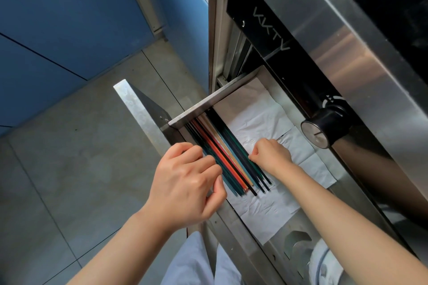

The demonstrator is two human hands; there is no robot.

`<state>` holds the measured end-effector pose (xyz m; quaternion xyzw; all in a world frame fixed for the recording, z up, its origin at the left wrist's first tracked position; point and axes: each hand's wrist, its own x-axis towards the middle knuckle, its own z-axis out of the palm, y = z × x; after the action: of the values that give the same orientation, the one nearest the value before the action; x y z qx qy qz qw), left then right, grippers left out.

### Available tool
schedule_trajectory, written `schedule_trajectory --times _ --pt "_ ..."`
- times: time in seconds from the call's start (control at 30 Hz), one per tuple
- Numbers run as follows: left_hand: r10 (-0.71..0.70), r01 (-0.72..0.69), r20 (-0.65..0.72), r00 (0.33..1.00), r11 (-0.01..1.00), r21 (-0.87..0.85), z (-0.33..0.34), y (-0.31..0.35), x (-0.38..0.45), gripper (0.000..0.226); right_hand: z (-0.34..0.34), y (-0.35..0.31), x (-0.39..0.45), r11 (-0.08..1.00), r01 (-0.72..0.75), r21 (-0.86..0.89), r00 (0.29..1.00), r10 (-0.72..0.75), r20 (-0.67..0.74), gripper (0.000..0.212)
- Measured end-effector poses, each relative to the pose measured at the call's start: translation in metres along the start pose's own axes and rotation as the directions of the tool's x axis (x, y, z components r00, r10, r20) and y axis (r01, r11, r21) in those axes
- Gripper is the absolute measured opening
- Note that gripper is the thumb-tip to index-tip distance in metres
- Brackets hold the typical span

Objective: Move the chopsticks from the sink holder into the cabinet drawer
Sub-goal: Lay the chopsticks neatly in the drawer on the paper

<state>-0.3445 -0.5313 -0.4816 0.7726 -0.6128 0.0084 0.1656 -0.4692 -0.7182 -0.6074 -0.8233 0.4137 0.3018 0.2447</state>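
Several coloured chopsticks (pixel 228 148), black, green, orange and beige, lie side by side in the pulled-out steel drawer (pixel 194 106), on white paper lining (pixel 259 118). My left hand (pixel 187 183) sits at their left side with curled fingers touching the outer sticks near their lower ends. My right hand (pixel 271 154) rests on their right side, fingers curled against the dark outermost sticks. The sticks' lower tips stick out past both hands. The sink holder is out of view.
The drawer belongs to a steel appliance with a black round knob (pixel 324 127) and a dark panel (pixel 266 23) above. The drawer's front plate (pixel 139 113) juts out to the left. Grey floor tiles (pixel 69 157) and a blue wall (pixel 58 18) lie left.
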Motion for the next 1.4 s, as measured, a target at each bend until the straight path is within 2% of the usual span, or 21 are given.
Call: schedule_trajectory --times 0.1,0.23,0.4,0.6,0.73,1.0,1.2,1.3,1.4 --pt "-0.002 0.002 0.0 1.0 1.0 -0.002 0.0 0.0 0.0 0.026 0.002 -0.004 -0.002 0.998 0.037 -0.05 0.999 -0.037 -0.002 0.043" --pt "-0.002 0.002 -0.001 1.0 1.0 -0.004 0.0 0.0 0.0 0.027 0.003 -0.001 0.0 0.999 0.025 0.045 0.999 -0.027 0.047 0.045" --pt "-0.004 0.004 0.013 1.0 1.0 0.0 -0.001 0.001 -0.001 0.026 -0.001 0.001 0.0 0.995 0.068 0.071 0.992 -0.075 0.1 0.046" --pt "-0.008 0.008 0.01 1.0 1.0 0.001 -0.001 0.0 -0.001 0.027 0.008 -0.013 -0.031 0.962 0.142 0.234 0.986 -0.16 0.056 0.025" --pt "-0.003 0.003 0.02 1.0 1.0 0.01 -0.001 0.0 -0.001 0.03 0.034 -0.027 -0.055 0.941 0.198 0.274 0.971 -0.226 0.074 0.025" --pt "0.007 -0.007 0.002 1.0 1.0 -0.012 -0.002 0.001 0.001 0.025 0.061 -0.04 -0.052 0.933 0.164 0.321 0.957 -0.23 0.179 0.028" --pt "0.012 -0.012 -0.003 1.0 1.0 0.001 -0.002 0.0 0.0 0.031 0.06 -0.04 -0.056 0.911 0.212 0.354 0.968 -0.245 0.052 0.045" --pt "0.012 -0.012 -0.005 1.0 1.0 0.003 -0.001 0.0 0.0 0.03 0.061 -0.034 -0.061 0.882 0.221 0.416 0.974 -0.226 -0.038 0.023" --pt "0.013 -0.013 -0.011 1.0 1.0 -0.009 -0.001 0.001 0.0 0.028 0.059 -0.016 -0.063 0.895 0.131 0.427 0.982 -0.059 -0.178 0.008"
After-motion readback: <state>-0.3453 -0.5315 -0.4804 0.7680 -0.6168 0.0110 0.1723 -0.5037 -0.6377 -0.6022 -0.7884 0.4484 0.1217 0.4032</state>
